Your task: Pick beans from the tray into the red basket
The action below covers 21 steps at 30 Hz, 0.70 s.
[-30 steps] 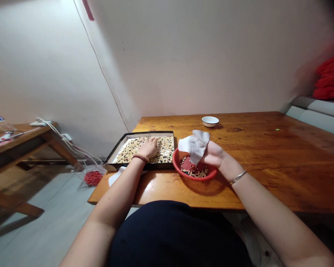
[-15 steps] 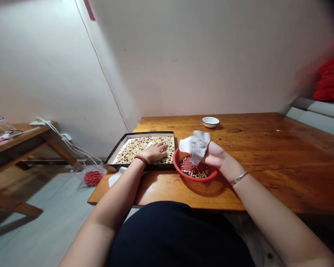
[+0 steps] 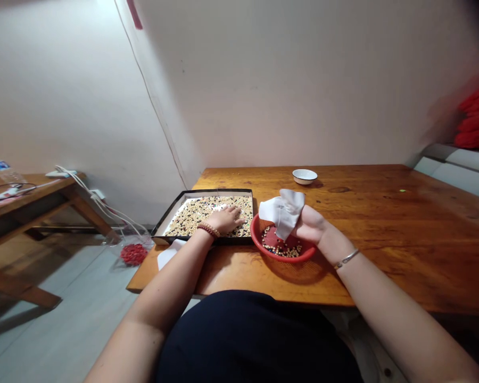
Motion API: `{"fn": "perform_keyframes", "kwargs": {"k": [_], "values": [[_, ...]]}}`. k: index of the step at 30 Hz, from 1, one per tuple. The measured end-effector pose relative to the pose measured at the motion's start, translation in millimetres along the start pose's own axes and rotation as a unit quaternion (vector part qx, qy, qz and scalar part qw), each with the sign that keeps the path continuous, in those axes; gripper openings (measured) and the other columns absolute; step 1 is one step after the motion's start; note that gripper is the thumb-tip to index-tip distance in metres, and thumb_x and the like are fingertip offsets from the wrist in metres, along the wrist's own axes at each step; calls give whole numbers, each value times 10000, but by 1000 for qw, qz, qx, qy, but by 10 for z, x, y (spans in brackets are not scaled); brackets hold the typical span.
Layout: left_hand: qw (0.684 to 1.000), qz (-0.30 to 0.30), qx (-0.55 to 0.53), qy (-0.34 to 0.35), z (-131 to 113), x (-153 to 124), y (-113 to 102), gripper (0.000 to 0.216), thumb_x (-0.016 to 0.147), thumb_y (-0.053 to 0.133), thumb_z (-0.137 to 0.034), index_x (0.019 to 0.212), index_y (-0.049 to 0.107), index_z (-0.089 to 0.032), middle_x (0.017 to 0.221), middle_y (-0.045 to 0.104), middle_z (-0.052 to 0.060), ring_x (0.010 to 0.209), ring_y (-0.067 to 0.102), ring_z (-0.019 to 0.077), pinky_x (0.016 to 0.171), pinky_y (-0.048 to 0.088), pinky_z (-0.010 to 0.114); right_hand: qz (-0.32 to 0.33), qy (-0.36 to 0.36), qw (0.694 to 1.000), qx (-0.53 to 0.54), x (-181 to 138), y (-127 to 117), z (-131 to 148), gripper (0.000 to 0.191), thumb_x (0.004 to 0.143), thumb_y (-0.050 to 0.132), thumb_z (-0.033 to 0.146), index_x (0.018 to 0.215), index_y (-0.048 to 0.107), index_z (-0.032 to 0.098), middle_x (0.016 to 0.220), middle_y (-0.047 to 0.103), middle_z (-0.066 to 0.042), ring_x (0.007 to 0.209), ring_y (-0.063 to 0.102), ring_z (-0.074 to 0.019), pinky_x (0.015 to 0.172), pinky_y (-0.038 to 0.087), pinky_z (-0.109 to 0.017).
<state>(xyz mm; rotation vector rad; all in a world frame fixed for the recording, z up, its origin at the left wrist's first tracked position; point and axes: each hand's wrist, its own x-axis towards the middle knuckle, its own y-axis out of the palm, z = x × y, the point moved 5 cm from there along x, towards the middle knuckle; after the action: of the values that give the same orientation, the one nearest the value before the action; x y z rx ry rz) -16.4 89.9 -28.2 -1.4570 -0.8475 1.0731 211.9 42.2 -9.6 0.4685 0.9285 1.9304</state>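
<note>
My left hand lies flat with its fingers spread on a layer of mixed beans, mostly pale with some dark ones. They cover the bottom of a shallow box with a black rim. In my right hand is a crumpled white cloth, held above a red plastic basket. More beans lie in the basket, mostly along its near side. The cloth hides part of the basket's far side and some of my right fingers.
Toward the back of the wooden table stands a white bowl with a dark rim. White material sticks out below the box. A bag of red things is at the table's left, near a second table with cables.
The whole view has shifted slightly. My left hand stays on the beans, with a small shift of its fingers at most; my right hand still holds the cloth over the basket.
</note>
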Motion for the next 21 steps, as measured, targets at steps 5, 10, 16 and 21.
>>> {"fn": "perform_keyframes", "kwargs": {"k": [5,10,16,21], "values": [[1000,-18,0,-10,32,14,-1,591,1038,373,-556,1508,446,-206,1641,385,139,1521,361,268,1220,311,380,1,-5,1000,4,3,-32,10,196,962,658,229,775,672,170,754,764,-12,642,696,-123,678,619,-245],[998,-31,-6,-55,84,4,-14,588,1035,358,-565,1472,483,-193,1608,423,161,1462,444,302,1179,372,424,-8,-13,1000,7,-1,-17,22,189,962,650,224,783,682,173,795,778,-21,671,705,-132,682,621,-252],[1000,-20,-3,4,4,-5,-21,605,1016,354,-610,1459,508,-227,1622,419,120,1483,413,297,1193,357,422,-15,-13,1000,7,-27,45,44,185,966,649,231,806,711,163,800,792,-28,663,719,-126,679,620,-230],[1000,-15,8,-2,16,-2,-11,618,1018,331,-628,1456,499,-225,1600,442,135,1487,401,299,1184,364,427,-23,-16,1000,-2,-35,27,60,193,965,655,239,798,717,166,788,788,-13,663,718,-112,672,608,-214]]}}
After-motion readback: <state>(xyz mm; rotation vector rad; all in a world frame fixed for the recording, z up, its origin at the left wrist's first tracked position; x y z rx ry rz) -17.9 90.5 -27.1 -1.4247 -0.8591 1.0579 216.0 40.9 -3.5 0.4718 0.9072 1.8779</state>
